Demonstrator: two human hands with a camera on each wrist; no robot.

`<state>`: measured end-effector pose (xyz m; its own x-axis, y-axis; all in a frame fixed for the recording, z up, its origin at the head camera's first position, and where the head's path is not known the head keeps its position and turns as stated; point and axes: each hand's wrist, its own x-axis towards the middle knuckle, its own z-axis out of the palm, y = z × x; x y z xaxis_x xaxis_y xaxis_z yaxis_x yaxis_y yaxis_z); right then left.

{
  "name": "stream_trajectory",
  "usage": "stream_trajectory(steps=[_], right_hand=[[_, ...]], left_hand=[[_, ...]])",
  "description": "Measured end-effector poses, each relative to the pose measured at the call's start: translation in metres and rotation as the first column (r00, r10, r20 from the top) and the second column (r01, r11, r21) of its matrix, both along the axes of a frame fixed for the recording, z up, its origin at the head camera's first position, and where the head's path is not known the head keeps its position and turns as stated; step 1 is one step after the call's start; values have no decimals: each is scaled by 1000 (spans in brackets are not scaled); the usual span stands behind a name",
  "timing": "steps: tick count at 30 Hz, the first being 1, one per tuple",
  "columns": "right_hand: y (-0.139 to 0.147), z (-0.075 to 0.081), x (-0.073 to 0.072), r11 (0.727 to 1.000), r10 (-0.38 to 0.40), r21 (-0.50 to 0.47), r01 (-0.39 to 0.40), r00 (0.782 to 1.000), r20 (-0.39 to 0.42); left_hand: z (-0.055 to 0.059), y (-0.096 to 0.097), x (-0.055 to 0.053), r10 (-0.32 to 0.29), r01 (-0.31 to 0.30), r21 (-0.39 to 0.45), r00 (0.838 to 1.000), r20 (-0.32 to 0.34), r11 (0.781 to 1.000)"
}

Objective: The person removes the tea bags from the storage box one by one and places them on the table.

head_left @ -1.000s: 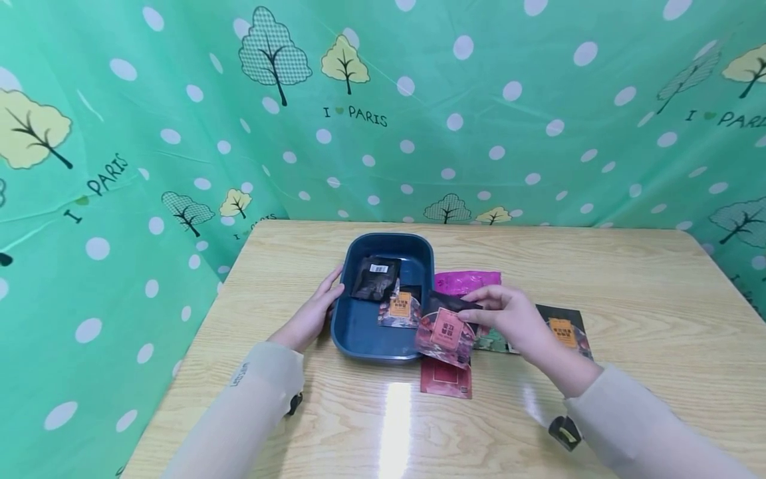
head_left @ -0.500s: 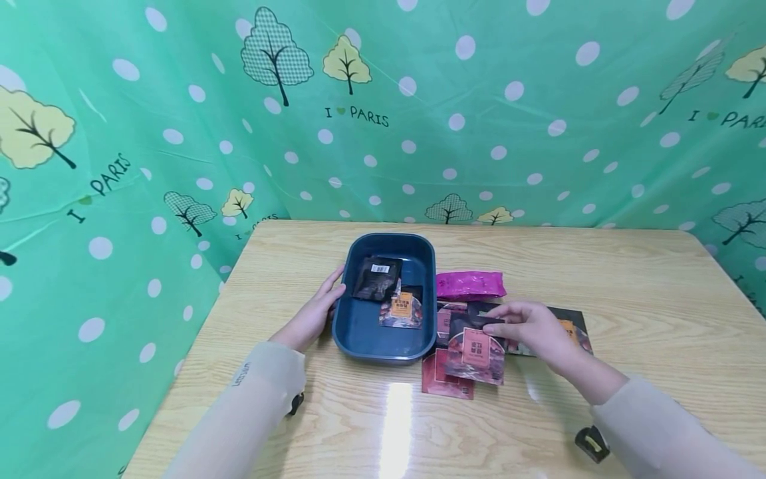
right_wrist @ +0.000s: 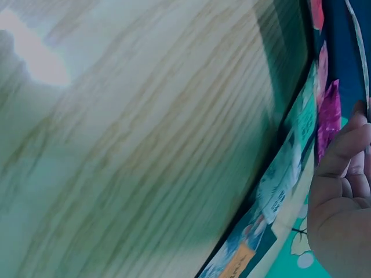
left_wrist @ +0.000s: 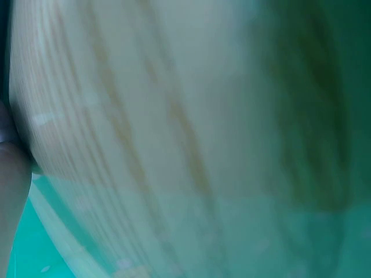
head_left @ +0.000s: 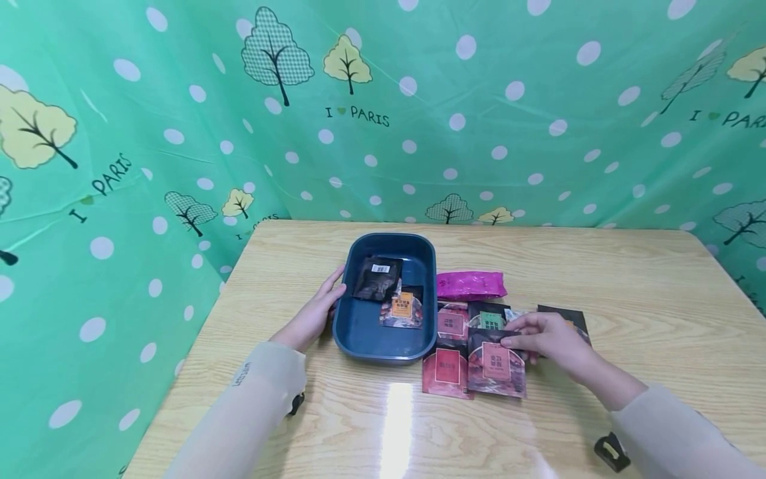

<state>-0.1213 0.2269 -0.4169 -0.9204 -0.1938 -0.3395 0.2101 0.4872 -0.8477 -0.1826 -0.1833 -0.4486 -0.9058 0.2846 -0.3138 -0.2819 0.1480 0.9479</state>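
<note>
My right hand [head_left: 547, 339] pinches the upper right edge of a black-topped sachet with a pink label [head_left: 498, 364], close over the table at the front of a group of sachets. In the right wrist view that sachet [right_wrist: 360, 52] shows edge-on above the fingers. My left hand [head_left: 314, 316] rests along the outer left wall of a dark blue plastic tub [head_left: 359, 339], fingers extended. Inside the tub lie a black sachet with a barcode sticker [head_left: 374, 283] and an orange-labelled sachet [head_left: 402, 311].
Right of the tub lie a magenta packet [head_left: 471, 286], a pink-labelled sachet [head_left: 451, 322], a green-labelled sachet [head_left: 487, 316] and a red-labelled sachet [head_left: 447, 369]. Another dark sachet [head_left: 556, 311] sits behind my right hand. A green printed cloth [head_left: 383, 166] hangs behind the wooden table [head_left: 634, 286].
My right hand has carried the pink-labelled sachet from the tub's right rim rightward and down toward the table, uncovering the sachets behind it. My left hand stays at the tub.
</note>
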Motion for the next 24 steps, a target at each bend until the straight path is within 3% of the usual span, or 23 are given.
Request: stream_trajectory(steps=[18, 24], right_hand=[[15, -18, 1, 997, 61, 50, -61, 998, 4], [10, -20, 3, 987, 80, 142, -73, 996, -44]], left_hand=[[0, -1, 1, -12, 12, 12, 1000, -3, 1000], [2, 0, 2, -2, 2, 6, 1000, 6, 1000]])
